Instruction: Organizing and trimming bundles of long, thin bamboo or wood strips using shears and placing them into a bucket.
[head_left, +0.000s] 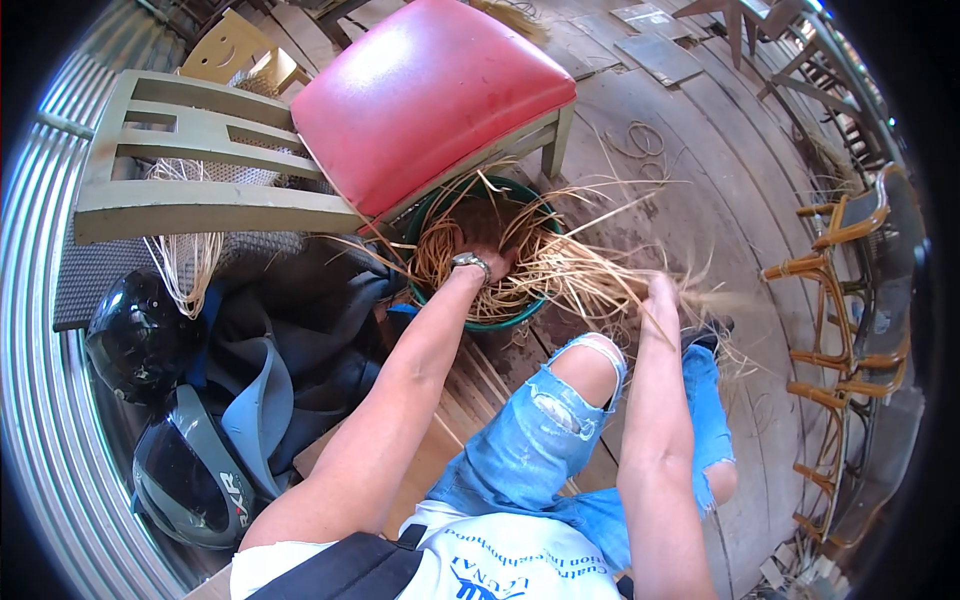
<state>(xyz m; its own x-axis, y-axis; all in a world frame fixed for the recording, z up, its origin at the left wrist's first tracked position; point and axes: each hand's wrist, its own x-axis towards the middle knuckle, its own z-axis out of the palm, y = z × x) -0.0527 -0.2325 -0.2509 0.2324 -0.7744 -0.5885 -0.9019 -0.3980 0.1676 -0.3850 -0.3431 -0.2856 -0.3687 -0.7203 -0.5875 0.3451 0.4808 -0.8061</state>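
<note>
A green basin (483, 326) stands on the floor before me, with long tan rattan strips (437, 250) coiled inside. My left hand (494, 258), with a watch at the wrist, reaches down into it among the strips. Its fingers are partly hidden there, so their grip is unclear. To the right, my right hand (658, 290) is closed round a bundle of the strips (575, 272) that stretches over the basin's rim. Loose ends fan out past that hand and stick up around the basin.
A wooden chair with a red padded seat (430, 95) stands right behind the basin. On the left lie a black helmet (143, 335), a grey helmet (190, 470) and dark sheets (310, 310). Rattan chair frames (830, 300) line the right side of the plank floor (740, 220).
</note>
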